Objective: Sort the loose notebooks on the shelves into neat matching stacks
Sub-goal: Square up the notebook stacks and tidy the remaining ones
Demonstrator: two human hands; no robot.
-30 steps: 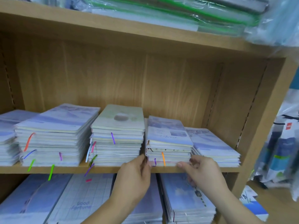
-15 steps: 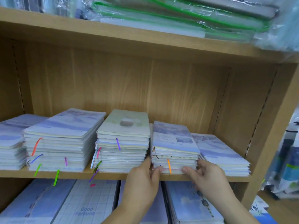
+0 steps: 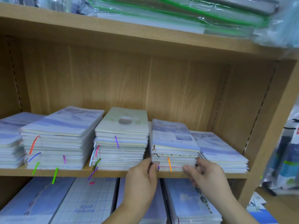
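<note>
Several stacks of pale notebooks lie on the middle shelf board (image 3: 113, 173). A short stack with a blue cover (image 3: 174, 143) and an orange ribbon stands right of centre. My left hand (image 3: 142, 177) grips its lower left corner, thumb on the front edge. My right hand (image 3: 205, 173) grips its lower right corner, fingers curled round the side. Left of it stands a taller stack with a green-white cover (image 3: 123, 139). A wide blue-white stack (image 3: 59, 139) is further left, and a low stack (image 3: 221, 151) lies at the right.
Another stack (image 3: 9, 139) sits at the far left edge. Plastic-wrapped green folders (image 3: 178, 12) fill the shelf above. Larger notebooks (image 3: 87, 202) lie on the shelf below. The cabinet's right wall (image 3: 265, 126) stands close to the low stack. Packaged goods (image 3: 286, 159) hang beyond it.
Both hands closed in on the bottom corners of the blue-covered stack from the shelf edge. The view drew a little closer.
</note>
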